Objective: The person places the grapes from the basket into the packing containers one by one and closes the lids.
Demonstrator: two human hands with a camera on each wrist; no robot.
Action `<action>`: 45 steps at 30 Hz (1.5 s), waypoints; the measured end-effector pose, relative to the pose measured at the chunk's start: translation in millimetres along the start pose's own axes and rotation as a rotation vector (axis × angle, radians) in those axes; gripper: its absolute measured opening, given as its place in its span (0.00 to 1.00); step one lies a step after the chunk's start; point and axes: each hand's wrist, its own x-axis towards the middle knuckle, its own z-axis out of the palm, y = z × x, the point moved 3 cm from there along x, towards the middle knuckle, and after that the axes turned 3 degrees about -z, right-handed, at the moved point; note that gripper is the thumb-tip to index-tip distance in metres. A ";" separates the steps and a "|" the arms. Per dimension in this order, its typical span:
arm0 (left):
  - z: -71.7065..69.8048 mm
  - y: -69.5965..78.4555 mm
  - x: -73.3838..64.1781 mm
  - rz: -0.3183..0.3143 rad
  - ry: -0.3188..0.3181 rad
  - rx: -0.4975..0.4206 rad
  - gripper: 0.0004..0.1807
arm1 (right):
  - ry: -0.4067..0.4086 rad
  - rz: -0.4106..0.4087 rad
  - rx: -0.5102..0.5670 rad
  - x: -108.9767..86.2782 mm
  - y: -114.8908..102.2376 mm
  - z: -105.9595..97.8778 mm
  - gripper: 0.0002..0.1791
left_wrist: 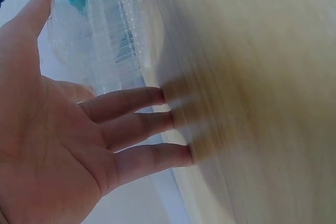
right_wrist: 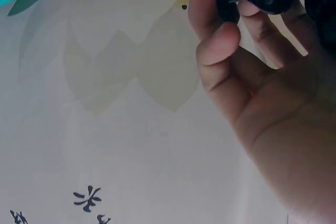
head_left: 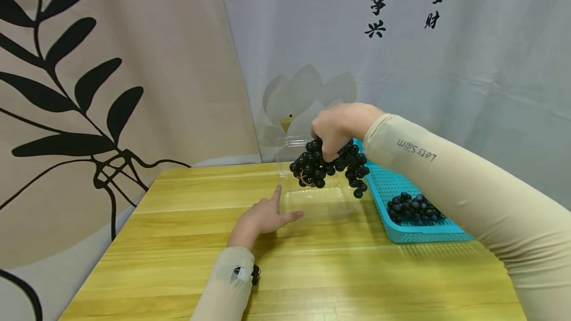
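Note:
A bunch of dark grapes hangs from my right hand, pinched between curled fingers and thumb in the right wrist view. It is above a clear plastic box on the table, its lid raised at the back. My left hand is at the box's near left corner, with index finger and thumb extended along its sides. The left wrist view shows this hand's thumb against the clear plastic box and the other fingers straight, their tips at the wooden surface.
A blue plastic basket stands on the right of the wooden table, with more dark grapes in it. My right forearm passes over part of the basket. Behind the table hangs a printed curtain.

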 end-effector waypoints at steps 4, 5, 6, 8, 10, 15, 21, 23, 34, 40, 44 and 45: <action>0.8 -0.5 0.3 -0.005 -0.010 -0.001 0.68 | -0.011 -0.005 0.010 5.8 -5.2 7.5 0.39; 1.1 -0.7 0.5 -0.004 -0.010 0.000 0.68 | -0.014 -0.010 0.009 7.1 -6.7 9.2 0.40; 1.4 -0.9 0.8 -0.004 -0.012 -0.003 0.68 | -0.016 -0.014 0.008 8.4 -8.1 10.9 0.40; 1.8 -1.2 1.5 -0.001 -0.014 -0.004 0.68 | -0.019 -0.026 0.006 10.7 -10.8 14.0 0.39; 1.9 -1.4 2.1 0.002 -0.015 -0.008 0.69 | -0.026 -0.034 0.008 12.6 -13.2 16.6 0.36; 0.9 -1.4 1.9 0.001 -0.013 -0.006 0.71 | -0.043 -0.032 0.017 17.2 -17.8 21.8 0.26; 0.3 -2.2 1.3 -0.011 -0.009 -0.002 0.70 | -0.055 -0.040 0.028 27.0 -23.0 31.7 0.23; 0.7 -2.7 1.6 -0.010 -0.007 0.000 0.69 | -0.059 -0.048 0.033 30.3 -24.4 35.7 0.20; 1.0 -2.9 1.8 -0.011 -0.008 -0.001 0.70 | -0.064 -0.066 0.055 41.9 -28.5 50.2 0.10; 0.0 -2.0 1.7 0.001 0.004 0.003 0.70 | -0.053 -0.070 0.057 53.2 -28.0 58.9 0.09; 0.2 -2.0 1.8 0.006 0.013 -0.001 0.68 | -0.051 -0.062 0.064 62.0 -28.0 65.8 0.07; 0.4 -2.1 1.9 0.008 0.015 -0.002 0.67 | -0.051 -0.059 0.065 64.0 -28.0 67.5 0.07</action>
